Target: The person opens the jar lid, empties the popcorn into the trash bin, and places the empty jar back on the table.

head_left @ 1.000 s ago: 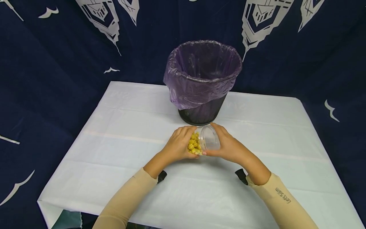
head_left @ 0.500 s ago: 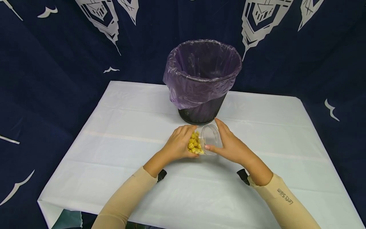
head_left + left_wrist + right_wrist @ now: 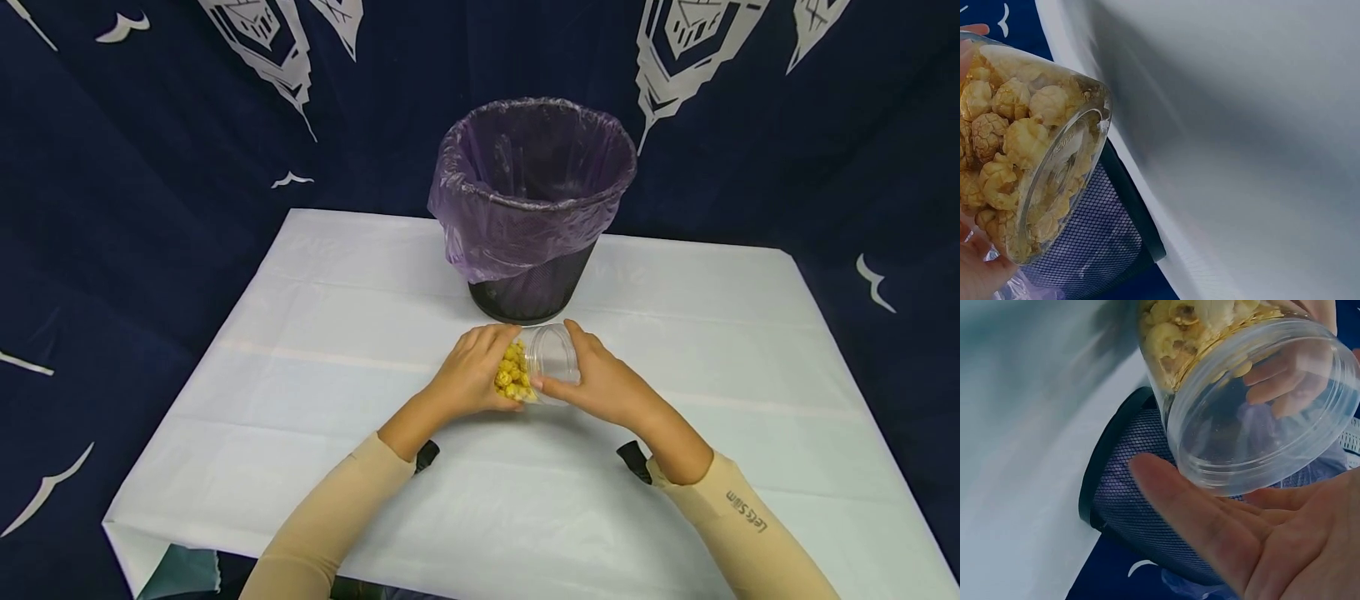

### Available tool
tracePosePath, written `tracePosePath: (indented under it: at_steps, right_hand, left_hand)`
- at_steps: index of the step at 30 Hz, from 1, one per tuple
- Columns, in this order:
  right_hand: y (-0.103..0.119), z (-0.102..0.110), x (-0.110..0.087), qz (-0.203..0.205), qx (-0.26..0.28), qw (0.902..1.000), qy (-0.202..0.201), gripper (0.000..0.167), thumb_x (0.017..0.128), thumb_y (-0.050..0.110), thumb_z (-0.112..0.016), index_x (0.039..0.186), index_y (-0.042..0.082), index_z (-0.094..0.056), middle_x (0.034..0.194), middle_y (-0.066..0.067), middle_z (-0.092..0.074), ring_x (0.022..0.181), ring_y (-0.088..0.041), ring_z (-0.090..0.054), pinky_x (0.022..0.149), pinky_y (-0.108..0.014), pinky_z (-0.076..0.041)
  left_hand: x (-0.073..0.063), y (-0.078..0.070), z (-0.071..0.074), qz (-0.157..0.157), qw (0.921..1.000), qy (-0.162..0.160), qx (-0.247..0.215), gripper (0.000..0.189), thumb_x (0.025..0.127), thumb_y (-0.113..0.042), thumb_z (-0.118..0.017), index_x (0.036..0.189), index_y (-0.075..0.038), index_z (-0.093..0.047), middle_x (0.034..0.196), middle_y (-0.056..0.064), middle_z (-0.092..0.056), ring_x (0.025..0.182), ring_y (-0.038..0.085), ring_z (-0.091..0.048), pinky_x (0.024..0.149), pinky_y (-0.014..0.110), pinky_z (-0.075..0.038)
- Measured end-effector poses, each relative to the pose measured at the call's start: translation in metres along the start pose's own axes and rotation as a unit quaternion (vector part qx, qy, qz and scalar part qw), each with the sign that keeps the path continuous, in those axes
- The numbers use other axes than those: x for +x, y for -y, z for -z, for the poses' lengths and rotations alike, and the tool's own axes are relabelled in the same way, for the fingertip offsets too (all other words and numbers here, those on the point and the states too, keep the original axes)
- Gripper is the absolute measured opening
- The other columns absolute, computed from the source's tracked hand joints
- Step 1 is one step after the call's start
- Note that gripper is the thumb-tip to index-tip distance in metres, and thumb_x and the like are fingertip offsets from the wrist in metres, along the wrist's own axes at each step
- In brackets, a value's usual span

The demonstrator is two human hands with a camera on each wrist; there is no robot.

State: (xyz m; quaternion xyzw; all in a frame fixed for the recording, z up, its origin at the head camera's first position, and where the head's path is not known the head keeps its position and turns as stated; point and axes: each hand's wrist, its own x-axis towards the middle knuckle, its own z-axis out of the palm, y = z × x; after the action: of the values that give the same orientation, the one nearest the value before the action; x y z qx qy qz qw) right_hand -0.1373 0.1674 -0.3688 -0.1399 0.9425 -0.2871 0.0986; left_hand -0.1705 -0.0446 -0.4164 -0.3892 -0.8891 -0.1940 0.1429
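Observation:
In the head view a clear plastic jar [image 3: 516,377] lies on its side above the table, with yellow popcorn inside. My left hand [image 3: 468,375] grips its body, thumb below and fingers over the top. The jar's base faces the left wrist camera, showing caramel-coloured popcorn [image 3: 1013,137]. A translucent screw lid [image 3: 557,354] covers the mouth at the right. Around this lid is my right hand [image 3: 611,383], its thumb [image 3: 1191,512] extended along the near side and the other fingers at the far side. In the right wrist view the thumb looks straight and not pressed firmly to the lid.
Just beyond the jar stands a black mesh bin [image 3: 536,287] lined with a purple plastic bag [image 3: 510,242]. White cloth covers the table [image 3: 337,300]. A dark blue curtain [image 3: 390,117] with white prints hangs behind it.
My right hand spread off the lid half a second ago and has since come back closer around it. The left hand and jar have stayed nearly in place.

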Motion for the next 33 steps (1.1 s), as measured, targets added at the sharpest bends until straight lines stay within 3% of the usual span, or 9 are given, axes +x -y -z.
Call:
tracePosePath:
  at_steps: [4, 9, 16, 20, 27, 33]
  right_hand:
    - [-0.004, 0.001, 0.000, 0.026, 0.021, 0.9994, -0.001, 0.109, 0.068, 0.067, -0.059, 0.143, 0.007, -0.008, 0.141, -0.021, -0.022, 0.119, -0.038, -0.036, 0.090, -0.055, -0.035]
    - [-0.009, 0.000, 0.000, 0.091, 0.029, 0.9952, -0.017, 0.105, 0.068, 0.053, -0.070, 0.142, 0.010, -0.011, 0.140, -0.016, -0.021, 0.119, -0.035, -0.036, 0.090, -0.052, -0.037]
    - [-0.017, -0.001, 0.004, 0.204, 0.010, 0.9779, -0.044, 0.102, 0.063, 0.026, -0.081, 0.139, 0.008, -0.016, 0.139, -0.012, -0.022, 0.122, -0.030, -0.032, 0.092, -0.047, -0.037]
    - [-0.019, -0.002, 0.004, 0.232, -0.013, 0.9711, -0.053, 0.103, 0.060, 0.023, -0.083, 0.138, 0.009, -0.018, 0.142, -0.012, -0.018, 0.126, -0.031, -0.026, 0.094, -0.048, -0.035]
    - [-0.023, 0.005, -0.002, 0.238, -0.047, 0.9682, -0.061, 0.099, 0.060, 0.022, -0.082, 0.137, 0.011, -0.020, 0.145, -0.010, -0.014, 0.127, -0.035, -0.023, 0.094, -0.051, -0.032]
    - [-0.036, 0.019, -0.009, 0.170, -0.062, 0.9819, -0.058, 0.101, 0.062, 0.025, -0.081, 0.140, 0.014, -0.018, 0.145, -0.011, -0.013, 0.124, -0.042, -0.022, 0.093, -0.056, -0.029]
  left_hand:
    - [0.001, 0.002, 0.000, -0.007, 1.0000, 0.000, 0.003, 0.102, 0.050, -0.048, -0.083, 0.130, -0.003, -0.037, 0.121, 0.011, -0.044, 0.108, 0.028, -0.041, 0.095, 0.038, -0.031]
    - [0.001, 0.002, 0.002, -0.010, 0.9999, -0.001, -0.005, 0.103, 0.050, -0.046, -0.084, 0.130, -0.003, -0.037, 0.121, 0.011, -0.044, 0.108, 0.028, -0.041, 0.095, 0.038, -0.031]
    - [0.002, 0.003, 0.003, -0.006, 0.9999, 0.006, -0.011, 0.105, 0.049, -0.048, -0.083, 0.131, -0.003, -0.035, 0.123, 0.010, -0.043, 0.107, 0.027, -0.041, 0.094, 0.037, -0.032]
    - [0.002, 0.004, 0.003, -0.008, 0.9998, 0.009, -0.016, 0.105, 0.050, -0.048, -0.083, 0.132, -0.003, -0.035, 0.123, 0.011, -0.043, 0.107, 0.027, -0.042, 0.093, 0.037, -0.033]
    - [0.001, 0.006, 0.005, 0.013, 0.9992, 0.027, -0.026, 0.105, 0.050, -0.050, -0.082, 0.133, -0.005, -0.034, 0.123, 0.010, -0.043, 0.109, 0.026, -0.041, 0.096, 0.036, -0.031]
    - [-0.001, 0.008, 0.004, 0.014, 0.9992, 0.019, -0.034, 0.104, 0.051, -0.048, -0.083, 0.132, -0.004, -0.035, 0.122, 0.011, -0.044, 0.108, 0.027, -0.042, 0.095, 0.037, -0.031]
